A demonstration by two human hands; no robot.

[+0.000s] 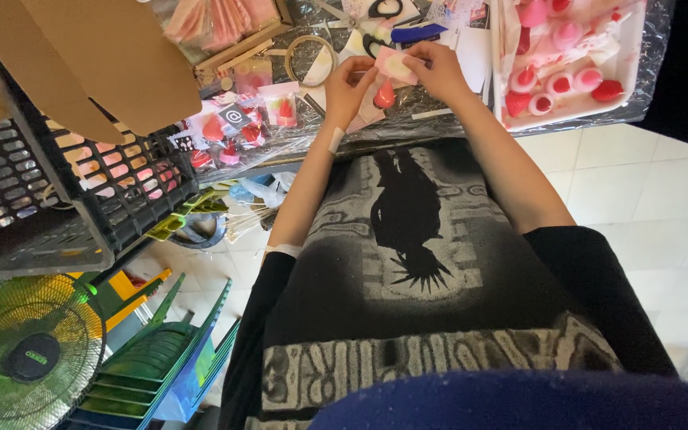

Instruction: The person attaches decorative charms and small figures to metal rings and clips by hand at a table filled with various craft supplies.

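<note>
Currently pinched between both hands: a small pink packet point(398, 65), held just above the table point(439, 111) at its near edge. Left hand point(349, 84) gripping the packet's left end with thumb and fingertips closed on it; right hand point(437, 70) closed on the right end the same way. Just below the packet, a red strawberry-shaped piece point(385, 95), hanging or resting at the lower edge; cannot tell whether inside the wrapping or loose beneath it.

Right of the packet, a white tray point(635, 80) with more red and pink pieces lying unwrapped, so plenty apparently left to do. Left of the packet, a heap of small clear bags point(236, 131) already holding red and pink pieces, judged to be the finished share. Beyond the packet, scissors point(384, 28) with black and blue handles, a roll of tape point(310, 57), and a stack of pink sheets point(216, 20).

Further left of the packet, a dark plastic crate point(81, 199) with cardboard point(97, 56) on top. Below and left of the packet, on the floor point(662, 199), a green fan point(29, 350) and stacked green chairs point(161, 358).
</note>
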